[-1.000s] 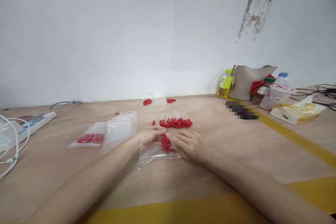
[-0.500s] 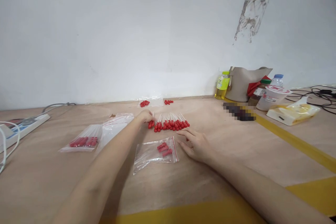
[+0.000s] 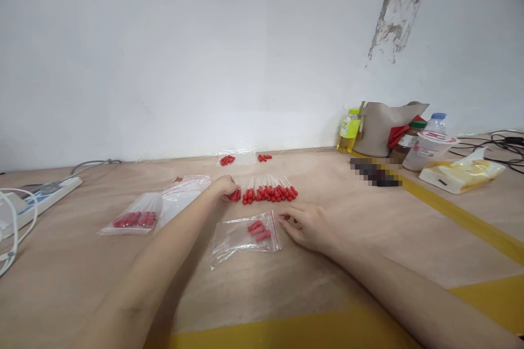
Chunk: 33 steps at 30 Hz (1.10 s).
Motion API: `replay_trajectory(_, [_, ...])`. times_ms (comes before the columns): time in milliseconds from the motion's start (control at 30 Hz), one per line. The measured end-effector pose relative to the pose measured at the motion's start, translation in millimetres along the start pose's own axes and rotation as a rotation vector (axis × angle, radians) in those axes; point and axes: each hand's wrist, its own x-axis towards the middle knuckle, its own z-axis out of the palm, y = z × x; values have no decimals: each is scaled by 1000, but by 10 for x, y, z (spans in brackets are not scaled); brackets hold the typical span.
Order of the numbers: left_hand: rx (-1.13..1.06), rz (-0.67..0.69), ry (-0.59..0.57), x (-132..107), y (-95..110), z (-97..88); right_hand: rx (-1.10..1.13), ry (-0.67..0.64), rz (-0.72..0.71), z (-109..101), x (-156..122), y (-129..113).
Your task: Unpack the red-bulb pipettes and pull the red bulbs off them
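Observation:
A row of white sticks with red bulb tips (image 3: 271,193) lies on the brown table covering, tips toward me. At the row's left end my left hand (image 3: 223,187) has its fingers closed on a few of these red-tipped sticks (image 3: 235,195). Nearer to me is a clear zip bag (image 3: 233,240) with several red-tipped sticks inside, its red-lined mouth facing right. Just right of that mouth my right hand (image 3: 309,226) rests on the table, fingers loosely bent and apart, holding nothing.
To the left lie a filled zip bag (image 3: 133,218), an overlapping clear bag (image 3: 186,191) and a power strip (image 3: 45,202). Small red pieces (image 3: 227,160) sit by the wall. A yellow-capped bottle (image 3: 349,131), grey bag (image 3: 374,128), lidded cup (image 3: 429,150) and tissue pack (image 3: 460,172) stand right.
The view has shifted slightly. My left hand has drawn a little left and nearer to me at the row's end. My right hand stays beside the zip bag's mouth.

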Motion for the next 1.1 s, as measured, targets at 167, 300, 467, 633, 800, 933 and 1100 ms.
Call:
replay_trajectory(167, [23,-24,42,-80,-13,54,-1,-33,15,14,-6,-2])
replay_trajectory(300, [76,-13,94,-53,-82,25,28,-67,38,2,-1,-13])
replay_trajectory(467, [93,46,122,-60,-129,-46,44,-86,51,13,0,-17])
replay_trajectory(633, [84,256,265,-393,-218,-36,111,-126,90,30,9,-17])
replay_trajectory(800, [171,841,309,-1049,-539,157,281,-150,131,77,44,-42])
replay_trajectory(933, [222,897,71,-1368,-725,285,351,-162,139,130,85,-85])
replay_trajectory(1100, [302,883,-83,-1388,-725,294,478,-208,65,173,122,-152])
